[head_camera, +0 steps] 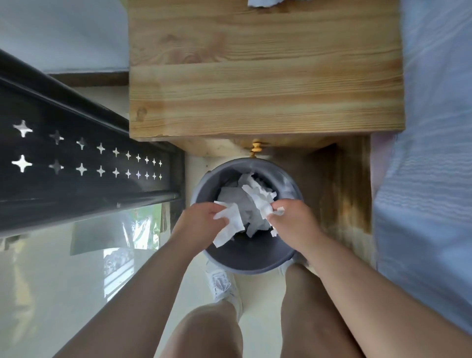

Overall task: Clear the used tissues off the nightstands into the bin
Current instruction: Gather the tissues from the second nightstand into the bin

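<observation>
As the head view looks straight down, the grey bin (255, 256) stands on the floor (260, 293), just in front of the person's white shoe (222, 281). Over the left part of its mouth, the left hand (201, 217) pinches a white tissue (229, 226) between thumb and fingers, and the sheet hangs down inside the rim. Over the right part of the mouth, the right hand (291, 219) grips a second crumpled tissue (260, 201), with its fingers curled round one end. The two hands are apart, one on each side of the opening, each clamped on its own paper. Under them, more crumpled tissues (229, 196) lie at the bottom of the bin. Beyond the bin is the wooden counter (265, 89) of the nightstand, with a small drawer knob (256, 147) just over the bin's far rim. At the far edge of this counter, well apart from the bin, a stray tissue (263, 2) is partly cut by the picture border. To do this step well, I think both hands should loosen their fingers only while the papers are wholly over the opening, because such light paper can drift and land beside the bin. After that, the stray tissue seems the next thing to collect.
</observation>
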